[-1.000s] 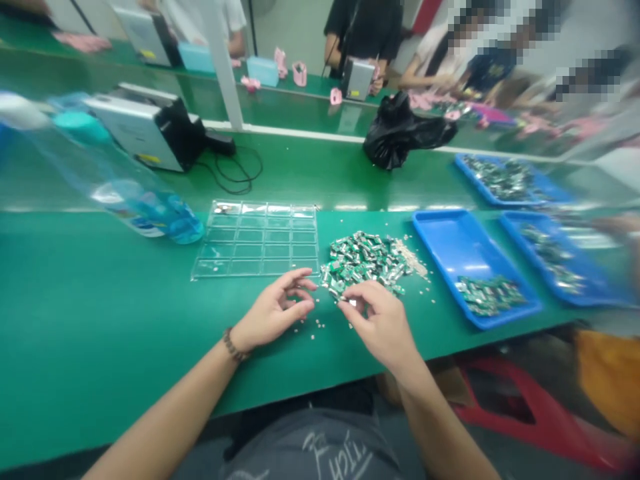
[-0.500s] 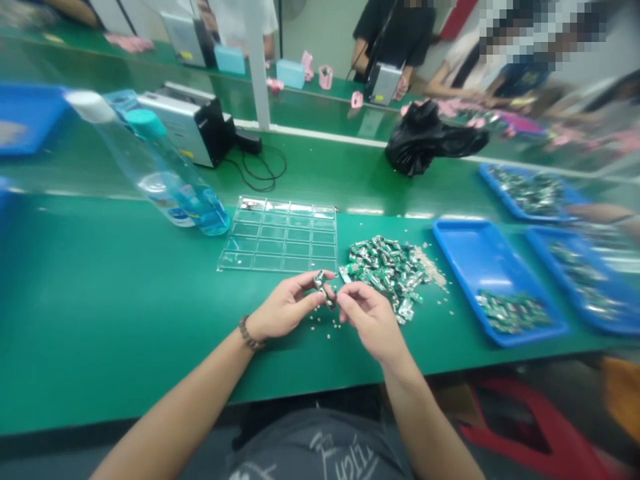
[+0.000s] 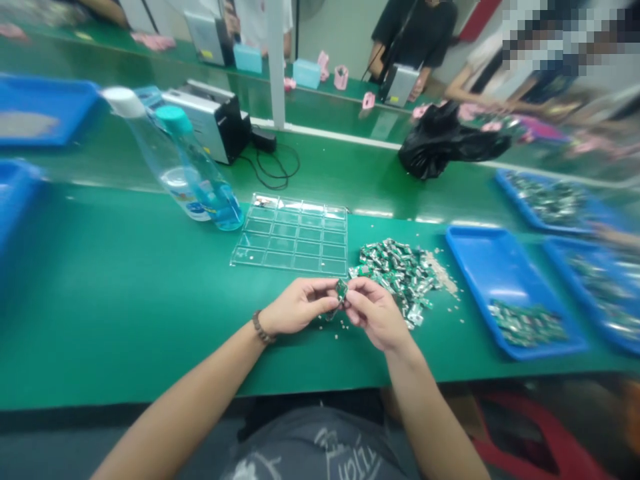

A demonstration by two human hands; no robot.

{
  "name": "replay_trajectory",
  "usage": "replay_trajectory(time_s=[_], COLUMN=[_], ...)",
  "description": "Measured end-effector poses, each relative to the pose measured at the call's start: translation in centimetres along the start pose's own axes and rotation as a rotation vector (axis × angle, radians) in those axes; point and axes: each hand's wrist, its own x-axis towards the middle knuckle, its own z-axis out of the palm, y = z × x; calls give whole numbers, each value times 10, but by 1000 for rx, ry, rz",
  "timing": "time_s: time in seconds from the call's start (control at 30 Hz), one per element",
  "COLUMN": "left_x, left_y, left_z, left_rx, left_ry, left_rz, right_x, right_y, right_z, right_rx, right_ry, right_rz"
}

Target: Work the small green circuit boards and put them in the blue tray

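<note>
One PCB [image 3: 341, 289] btwn both hands [image 3: 295, 307]

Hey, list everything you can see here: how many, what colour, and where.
Small circuit board: at least one, green, in both hands' fingers
Heaped metal-fitted boards: many, green and silver, centre-right
Tiny loose bits: many, pale, beside heap
Gridded plastic tray: one, clear, left of heap
Shallow plastic trays: five, blue, three right, two left
Plastic bottles: two, white-capped and teal-capped, left
Boxy machines: three, silver and black, one this side, two across
Crumpled plastic bag: one, black, beyond heap
Boxes: two, light blue, across
Tabletop: green, beneath
Co-workers: several, across and right
Left hand, right hand: centre
</note>
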Motion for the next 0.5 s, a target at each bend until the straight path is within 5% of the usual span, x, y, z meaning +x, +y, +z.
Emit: replay_trajectory(time_s=[0.23, 0.5], left_x=[-1, 3], left_y=[-1, -1], left_z=[3, -5], left_rx=[-264, -516], left_ry=[-104, 195], left_rz=[-68, -38], right_x=[-5, -2], right_y=[10, -7], right_z=[-13, -13], right_rx=[-35, -1262], right_ry=[33, -35], right_rz=[32, -300])
